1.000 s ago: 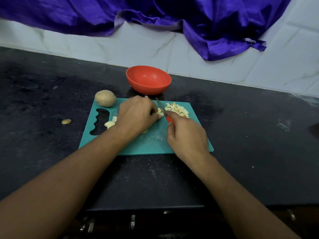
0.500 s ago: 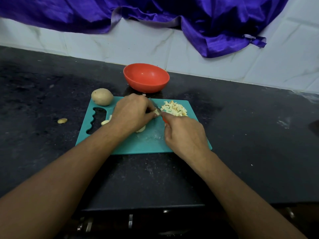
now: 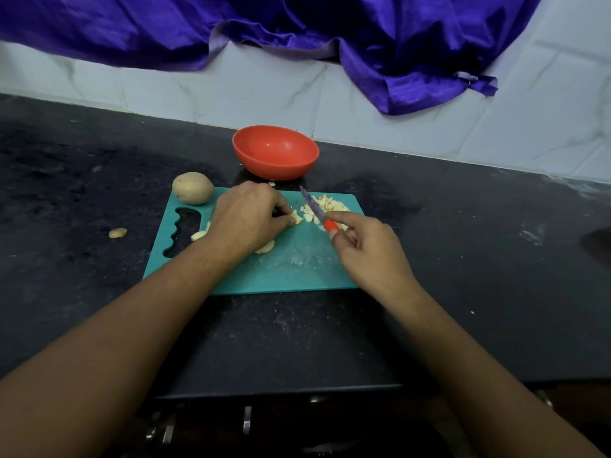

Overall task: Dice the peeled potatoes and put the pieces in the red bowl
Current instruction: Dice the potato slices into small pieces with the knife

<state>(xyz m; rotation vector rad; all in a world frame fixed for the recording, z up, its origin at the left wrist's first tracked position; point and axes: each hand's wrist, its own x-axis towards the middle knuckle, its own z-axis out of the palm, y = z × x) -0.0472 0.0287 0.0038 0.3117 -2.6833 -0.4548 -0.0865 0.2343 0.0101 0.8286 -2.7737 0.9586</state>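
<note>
One red bowl behind one teal board. One whole potato at board's far-left corner. One diced pile on board. Curled left hand pinches potato piece; right hand curls round handle of one knife.

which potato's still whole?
The whole potato at the far-left corner of the teal cutting board: round and intact. The rest on the board are slices or a diced pile.

We worked in a home kitchen.
We saw a dark stone counter, white wall tiles, a teal chopping board and metal drawer handles below.
</note>
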